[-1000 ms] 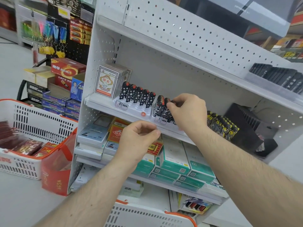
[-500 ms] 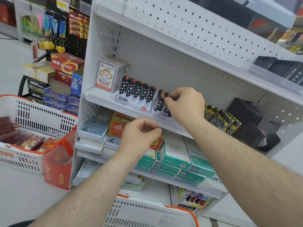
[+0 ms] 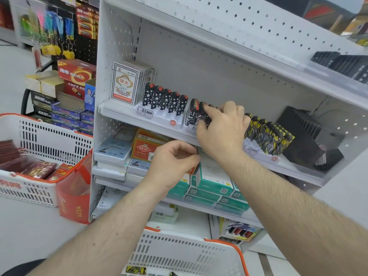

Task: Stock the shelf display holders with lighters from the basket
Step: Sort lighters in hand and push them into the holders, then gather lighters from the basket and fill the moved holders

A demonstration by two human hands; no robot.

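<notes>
Lighters with a black-and-white circuit pattern (image 3: pixel 194 114) stand in a white display holder (image 3: pixel 190 128) on the middle shelf (image 3: pixel 123 114), and we take that holder as our landmark. Our right hand (image 3: pixel 223 128) reaches over it from the right, its grip curled round the lighters at the holder's right end, forefinger stretched across their red-topped caps and thumb pressed low against the holder's front. Our left hand (image 3: pixel 175 162) hangs just below the holder, in front of the shelf's edge, its grip loosely curled with thumb meeting fingertips; we cannot tell whether it holds anything.

Left of the holder stands a row of five black lighters with white stars (image 3: pixel 165 99) in a second white holder (image 3: pixel 159 116), and further left a stack of playing-card packs (image 3: pixel 127 84). Right of it, past our right hand, a row of black-and-yellow lighters (image 3: pixel 270 134) leans in its own holder, with a black ribbed stand (image 3: pixel 302 134) beyond.

Below the holder, on the next shelf down, lie teal boxes (image 3: pixel 213 182) and grey boxes (image 3: pixel 113 152). Far below, at our feet, sits the white basket with orange rim (image 3: pixel 179 253), a few black-and-yellow lighters showing at its bottom. Well to the left of the holder, another white basket (image 3: pixel 39 136) carries red packets (image 3: pixel 39 168).
</notes>
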